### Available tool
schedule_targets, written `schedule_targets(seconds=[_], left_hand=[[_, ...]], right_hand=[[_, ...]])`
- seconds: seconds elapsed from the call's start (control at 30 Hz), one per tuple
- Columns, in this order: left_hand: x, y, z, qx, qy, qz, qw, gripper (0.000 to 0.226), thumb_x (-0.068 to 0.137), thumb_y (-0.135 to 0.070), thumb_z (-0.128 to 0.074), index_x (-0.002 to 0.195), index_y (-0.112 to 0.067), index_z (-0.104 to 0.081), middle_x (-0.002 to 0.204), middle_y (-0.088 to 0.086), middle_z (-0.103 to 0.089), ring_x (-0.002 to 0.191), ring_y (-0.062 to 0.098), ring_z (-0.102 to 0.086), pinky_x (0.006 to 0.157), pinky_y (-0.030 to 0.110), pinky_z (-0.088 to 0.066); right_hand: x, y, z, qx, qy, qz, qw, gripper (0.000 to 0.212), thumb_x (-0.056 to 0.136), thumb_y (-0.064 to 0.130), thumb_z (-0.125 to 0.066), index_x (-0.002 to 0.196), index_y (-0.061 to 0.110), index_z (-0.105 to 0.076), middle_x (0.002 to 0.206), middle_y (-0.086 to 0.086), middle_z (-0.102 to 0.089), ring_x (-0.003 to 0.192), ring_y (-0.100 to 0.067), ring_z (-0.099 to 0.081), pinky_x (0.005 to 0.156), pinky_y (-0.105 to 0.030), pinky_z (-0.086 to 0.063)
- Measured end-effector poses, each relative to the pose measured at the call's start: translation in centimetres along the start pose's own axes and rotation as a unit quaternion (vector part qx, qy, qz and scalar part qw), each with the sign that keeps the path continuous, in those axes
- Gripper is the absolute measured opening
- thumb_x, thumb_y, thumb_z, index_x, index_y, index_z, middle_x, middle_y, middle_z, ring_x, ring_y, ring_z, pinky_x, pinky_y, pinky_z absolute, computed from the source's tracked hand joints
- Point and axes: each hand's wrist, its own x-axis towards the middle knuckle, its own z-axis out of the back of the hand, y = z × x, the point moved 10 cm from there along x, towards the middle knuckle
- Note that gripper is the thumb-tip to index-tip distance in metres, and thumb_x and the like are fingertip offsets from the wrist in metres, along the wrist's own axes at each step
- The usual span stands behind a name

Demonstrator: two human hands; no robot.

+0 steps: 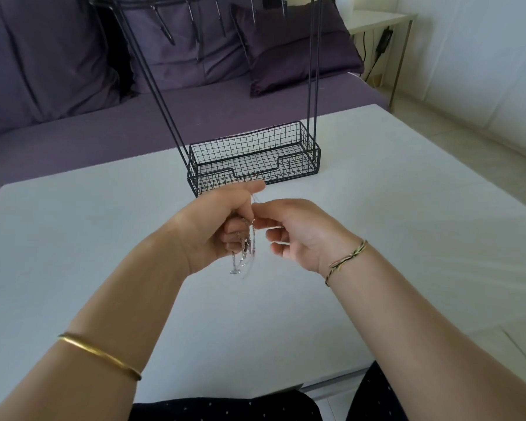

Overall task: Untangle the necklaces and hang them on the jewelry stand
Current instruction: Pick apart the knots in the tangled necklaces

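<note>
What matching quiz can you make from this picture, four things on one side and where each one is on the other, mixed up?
Things
1. necklaces
2. gold bangle
3. thread bracelet
4. jewelry stand

Places
A. on the right wrist
B. standing on the white table
C. gripped in the left hand, hanging down from it
D. on the left forearm

Pairs: 1-C, 2-D, 3-A, 4-B
</note>
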Motion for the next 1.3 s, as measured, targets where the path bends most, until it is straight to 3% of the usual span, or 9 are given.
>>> schedule_targets(seconds=[0.2, 0.37, 0.53, 0.8, 1.03, 1.17, 1.3], left_hand=[[0.0, 0.1, 1.6, 0.011, -0.068, 0.009, 0.998, 0.031, 0.083, -0.002, -0.039, 0.104, -0.009, -0.062, 0.043, -0.004, -0.026, 0.040, 0.011, -0.021, 0.042, 0.020, -0.023], [0.1, 0.2, 2.3, 0.006, -0.102, 0.011, 0.995, 0.019, 0.084, -0.002, -0.041, 0.092, -0.012, -0.056, 0.044, -0.002, -0.031, 0.039, 0.011, -0.023, 0.046, 0.022, -0.023], [0.1, -0.2, 2.7, 0.048, -0.112, -0.006, 0.993, 0.023, 0.084, -0.002, -0.039, 0.085, -0.013, -0.059, 0.046, -0.003, -0.034, 0.041, 0.011, -0.026, 0.041, 0.020, -0.027], [-0.1, -0.7, 3.3, 0.149, -0.155, -0.015, 0.976, 0.030, 0.086, -0.002, -0.043, 0.079, -0.009, -0.071, 0.052, -0.003, -0.042, 0.050, 0.013, -0.033, 0.053, 0.024, -0.032], [-0.2, -1.1, 3.7, 0.203, -0.167, -0.036, 0.964, 0.010, 0.081, -0.018, -0.068, 0.080, -0.009, -0.072, 0.063, 0.000, -0.048, 0.059, 0.017, -0.041, 0.062, 0.029, -0.035], [-0.8, -2.0, 3.7, 0.212, -0.190, -0.077, 0.956, 0.006, 0.082, -0.020, -0.071, 0.081, -0.014, -0.072, 0.053, -0.012, -0.049, 0.048, 0.007, -0.040, 0.054, 0.021, -0.034], [-1.0, -2.4, 3.7, 0.214, -0.198, -0.091, 0.952, 0.006, 0.083, -0.021, -0.070, 0.084, -0.015, -0.071, 0.070, -0.005, -0.053, 0.055, 0.009, -0.042, 0.053, 0.020, -0.034]], right_hand=[[0.1, 0.0, 1.7, 0.102, -0.042, -0.019, 0.994, 0.021, 0.088, 0.012, -0.054, 0.068, 0.010, -0.057, 0.062, -0.001, -0.065, 0.048, -0.009, -0.040, 0.051, -0.021, -0.036], [0.2, -0.1, 1.5, 0.182, -0.034, -0.021, 0.983, 0.018, 0.090, 0.007, -0.048, 0.073, 0.008, -0.051, 0.065, -0.004, -0.066, 0.040, -0.007, -0.044, 0.042, -0.016, -0.036], [0.1, 0.9, 2.5, 0.085, -0.068, 0.023, 0.994, 0.016, 0.092, 0.004, -0.043, 0.078, 0.010, -0.048, 0.064, -0.003, -0.069, 0.046, -0.010, -0.049, 0.046, -0.020, -0.035], [-0.1, 2.2, 2.4, -0.046, -0.090, 0.110, 0.989, 0.009, 0.094, 0.006, -0.032, 0.090, 0.011, -0.038, 0.064, -0.005, -0.069, 0.045, -0.013, -0.056, 0.044, -0.021, -0.035], [-0.1, 2.5, 3.1, -0.047, -0.113, 0.120, 0.985, 0.010, 0.091, 0.003, -0.036, 0.089, 0.012, -0.041, 0.054, -0.002, -0.065, 0.038, -0.010, -0.049, 0.043, -0.020, -0.030], [-0.1, 2.4, 3.0, -0.052, -0.111, 0.105, 0.987, 0.009, 0.090, 0.004, -0.042, 0.086, 0.011, -0.044, 0.047, 0.000, -0.062, 0.034, -0.009, -0.042, 0.040, -0.018, -0.027], [-0.1, 2.1, 2.8, -0.069, -0.104, 0.091, 0.988, 0.011, 0.088, 0.005, -0.045, 0.080, 0.012, -0.045, 0.041, 0.002, -0.058, 0.034, -0.009, -0.039, 0.041, -0.018, -0.026]])
